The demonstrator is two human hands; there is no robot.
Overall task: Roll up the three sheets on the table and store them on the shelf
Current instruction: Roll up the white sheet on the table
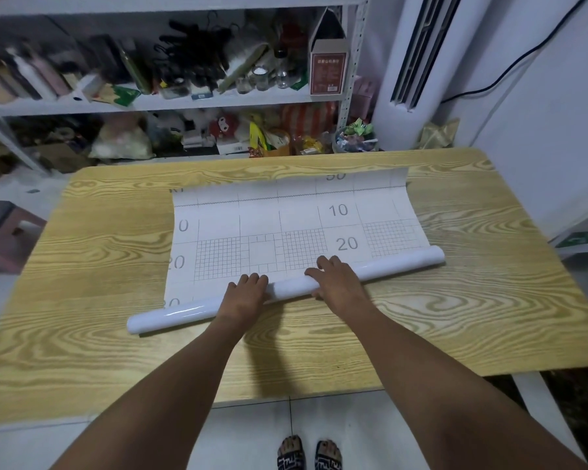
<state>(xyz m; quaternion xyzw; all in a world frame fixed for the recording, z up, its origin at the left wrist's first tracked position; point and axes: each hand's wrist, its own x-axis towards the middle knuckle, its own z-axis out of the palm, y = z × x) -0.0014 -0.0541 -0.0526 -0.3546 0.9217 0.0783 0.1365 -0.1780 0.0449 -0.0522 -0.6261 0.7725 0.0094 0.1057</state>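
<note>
A white sheet (pixel 258 215) printed with a grid and large numbers lies on the wooden table (pixel 489 300). Its near part is wound into a glossy white roll (pixel 398 262) that slants from lower left to upper right. My left hand (pixel 246 290) lies on top of the roll near its middle, fingers curled over it. My right hand (pixel 336 276) grips the roll just to the right, fingers over the top and thumb at the near side. The sheet's far edge curls up. Only this one sheet shows on the table.
A white metal shelf (pixel 218 101) stands behind the table, crowded with bottles, jars, boxes, bags and toys. A tall white air conditioner (pixel 411 62) stands at the back right. A dark stool (pixel 0 232) is at the left. My sandalled feet show below the table's front edge.
</note>
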